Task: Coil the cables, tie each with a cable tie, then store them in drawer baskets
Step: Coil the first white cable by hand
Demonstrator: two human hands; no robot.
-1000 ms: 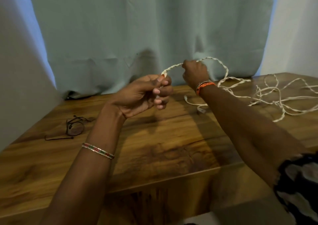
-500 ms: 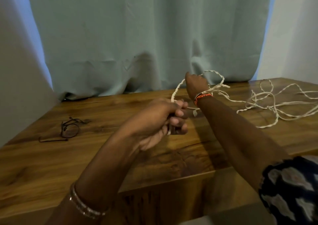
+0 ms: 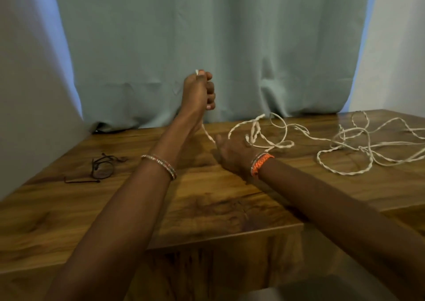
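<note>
Above the table [image 3: 69,208], the cable [image 3: 253,130] end is gripped in the raised left hand [image 3: 197,91]. The right hand [image 3: 232,153] is held over the cable; its grip cannot be determined.

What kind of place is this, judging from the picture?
Probably a room in a home: a wooden table against a pale green curtain, with eyeglasses and a loose white cable lying on it.

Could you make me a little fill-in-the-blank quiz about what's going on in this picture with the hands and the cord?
1. The raised left hand grips one end of the white ____.
2. Most of that cable lies loose on the wooden ____.
3. The right hand wears an ____ wristband.
4. Left of both arms lies a pair of ____.

Missing words: cable; table; orange; glasses
</note>
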